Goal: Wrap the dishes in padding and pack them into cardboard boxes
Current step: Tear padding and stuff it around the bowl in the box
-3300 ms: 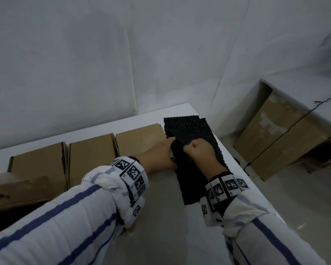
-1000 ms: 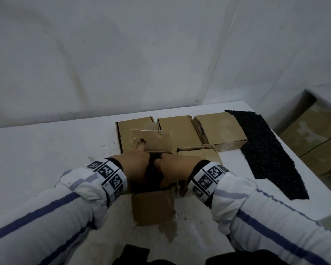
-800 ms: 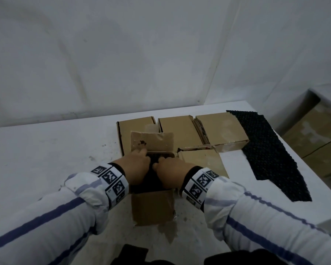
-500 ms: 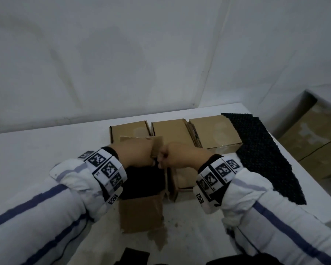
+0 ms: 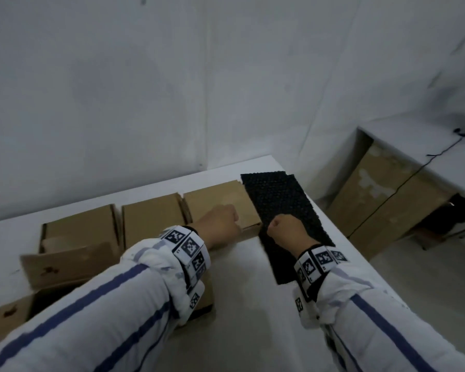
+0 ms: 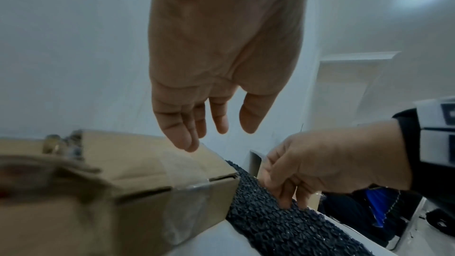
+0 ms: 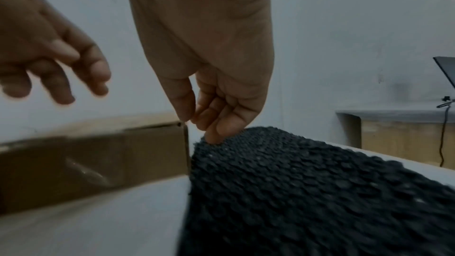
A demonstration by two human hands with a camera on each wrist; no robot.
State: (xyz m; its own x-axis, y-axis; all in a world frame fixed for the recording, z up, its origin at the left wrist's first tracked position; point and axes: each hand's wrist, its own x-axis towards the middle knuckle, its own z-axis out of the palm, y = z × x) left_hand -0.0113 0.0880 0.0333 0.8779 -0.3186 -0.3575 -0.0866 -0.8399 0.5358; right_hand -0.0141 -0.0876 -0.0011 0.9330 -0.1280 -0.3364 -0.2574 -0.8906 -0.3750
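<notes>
A stack of black bubble padding sheets [image 5: 279, 200] lies at the table's far right edge. My right hand [image 5: 285, 229] is over its near left edge. In the right wrist view the bent fingertips [image 7: 214, 137] touch the padding [image 7: 307, 192], and the thumb hangs just clear of it. My left hand [image 5: 220, 224] hovers over the rightmost closed cardboard box [image 5: 215, 205], fingers hanging loose and holding nothing [image 6: 216, 133]. That taped box [image 6: 147, 163] stands against the padding [image 6: 283, 227]. No dish is visible.
Two more closed boxes [image 5: 151, 218] [image 5: 78, 229] stand in the back row. An open box [image 5: 8, 318] with raised flaps and a dark inside sits front left, partly under my left sleeve. The table edge drops off just right of the padding. A side desk [image 5: 427, 157] stands beyond.
Both hands left the open box's flaps and moved right. The right hand now touches the padding stack and the left hangs over the rightmost box. My view turned right.
</notes>
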